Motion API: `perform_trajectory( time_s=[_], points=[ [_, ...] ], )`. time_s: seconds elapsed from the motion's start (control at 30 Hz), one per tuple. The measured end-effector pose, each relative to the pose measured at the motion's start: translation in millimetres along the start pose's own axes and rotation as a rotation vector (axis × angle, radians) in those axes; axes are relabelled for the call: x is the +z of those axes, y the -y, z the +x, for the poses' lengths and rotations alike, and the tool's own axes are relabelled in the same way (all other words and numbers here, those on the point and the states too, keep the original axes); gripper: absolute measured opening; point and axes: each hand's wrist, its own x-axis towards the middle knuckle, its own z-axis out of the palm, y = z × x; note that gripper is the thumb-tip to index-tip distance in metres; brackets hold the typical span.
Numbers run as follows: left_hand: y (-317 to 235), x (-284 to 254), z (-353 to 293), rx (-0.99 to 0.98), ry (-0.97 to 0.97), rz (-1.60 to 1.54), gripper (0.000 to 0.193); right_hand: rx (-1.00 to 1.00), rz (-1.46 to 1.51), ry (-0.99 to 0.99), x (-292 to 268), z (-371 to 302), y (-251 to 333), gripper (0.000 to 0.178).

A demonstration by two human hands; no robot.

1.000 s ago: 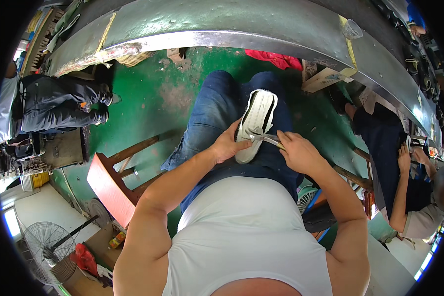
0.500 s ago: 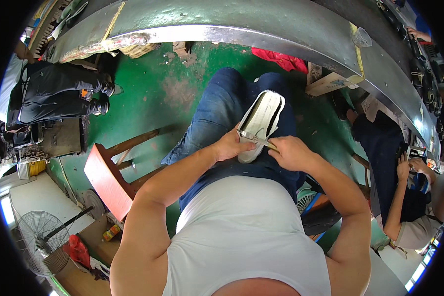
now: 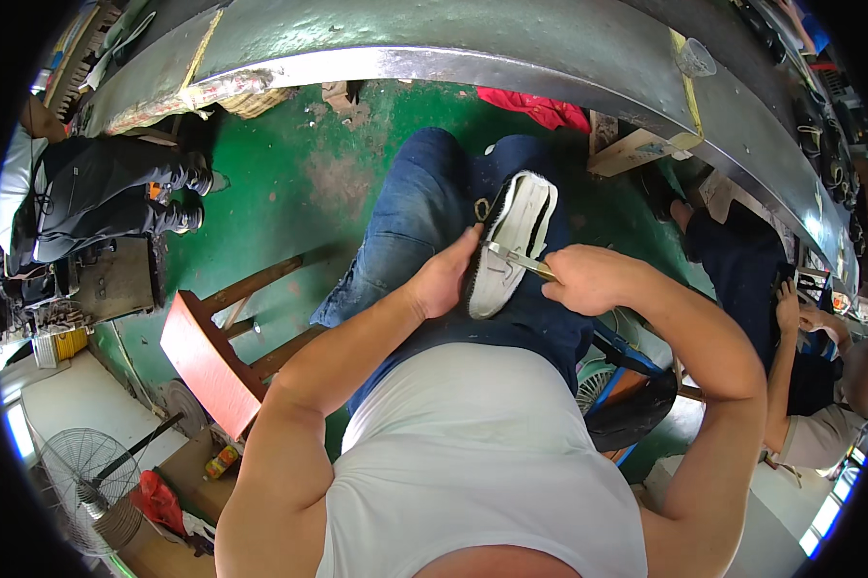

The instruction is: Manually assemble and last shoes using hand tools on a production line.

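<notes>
White top: the wearer's torso in a white top (image 3: 492,443) sits nearest, leaning over the lap, presumably to bring both hands under the eyes.
Right hand: the right hand (image 3: 588,279) has its fingers closed around the handle of metal pincers (image 3: 523,258), likely for a firm pull or push; the elbow sticks well out to the side.
Pincers: laid across the shoe, tip at its left edge near the left thumb (whether the tip bites anything, I cannot tell).
Left hand: the left hand (image 3: 444,279) is clamped on the shoe's left side, thumb along the edge, other fingers mostly hidden; it seems to brace against the tool.
Shoe: the white shoe (image 3: 524,214) lies bottom up on the lap, toe-to-heel line slightly slanted, probably so its dark-lined rim faces the tool. A small tan loop (image 3: 481,208) stands at its left edge.
Jeans: the blue jeans (image 3: 405,241) serve as a work rest, it appears.
Stool: a red-topped stool (image 3: 208,361) stands at the left, apart from the legs.
Bench: a metal-edged bench (image 3: 434,65) runs beyond the knees, a red cloth (image 3: 540,106) below it.
Co-worker: at far right, a seated person's hand (image 3: 789,313) is at work.
</notes>
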Motion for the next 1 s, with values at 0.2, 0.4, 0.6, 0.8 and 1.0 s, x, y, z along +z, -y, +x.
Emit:
perform_trajectory(
  time_s=[0.2, 0.4, 0.6, 0.8, 1.0],
  points=[
    [37.5, -39.4, 32.6, 0.139, -0.517, 0.085, 0.07, -0.26, 0.1, -0.503, 89.2, 52.5, -21.6, 0.025],
    [40.5, -48.4, 40.0, 0.357, -0.77, 0.742, 0.061, -0.229, 0.246, -0.687, 102.4, 44.7, -8.3, 0.034],
    [29.9, -29.6, 31.9, 0.461, -0.74, 1.061, 0.048, -0.242, 0.023, -0.873, 86.8, 41.2, -38.5, 0.048],
    [23.4, -27.9, 29.4, 0.631, -0.534, 1.477, 0.05, -0.015, 0.208, -0.794, 95.8, 61.9, -44.4, 0.031],
    [-1.9, -25.8, 30.2, 0.405, -0.38, 1.639, 0.054, 0.012, 0.711, -0.346, 40.2, 39.1, -64.9, 0.02]
  ],
)
